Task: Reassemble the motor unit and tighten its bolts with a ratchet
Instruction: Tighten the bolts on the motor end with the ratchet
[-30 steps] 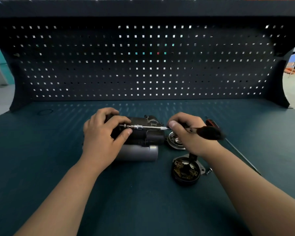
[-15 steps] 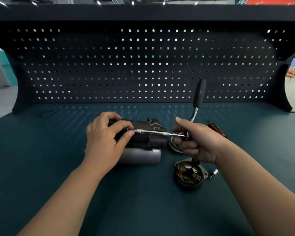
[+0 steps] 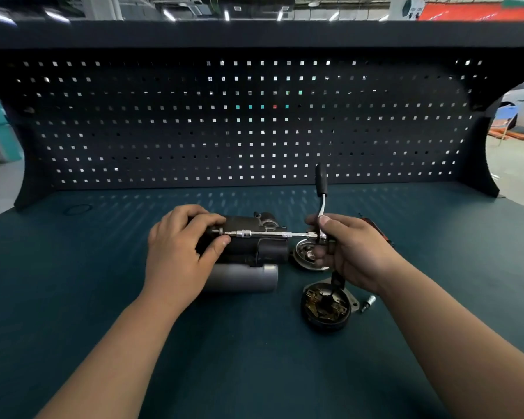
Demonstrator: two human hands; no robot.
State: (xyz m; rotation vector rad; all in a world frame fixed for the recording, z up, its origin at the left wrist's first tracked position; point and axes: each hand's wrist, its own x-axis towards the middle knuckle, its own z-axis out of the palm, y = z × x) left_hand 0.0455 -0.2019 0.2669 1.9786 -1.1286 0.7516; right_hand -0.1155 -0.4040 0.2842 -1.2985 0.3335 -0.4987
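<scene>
Dark motor unit (image 3: 248, 237) (ratchet (image 3: 320, 204) upright)

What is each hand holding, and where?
Right hand grips the ratchet at its head end; left hand holds the motor unit by its left end.

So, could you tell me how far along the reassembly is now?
Looks done: on the motor unit, housing and silver cylinder sit together. In hand: left hand steadies it, right hand holds the ratchet, extension on a bolt. Left: brush cap and round plate lie loose on the bench.
</scene>
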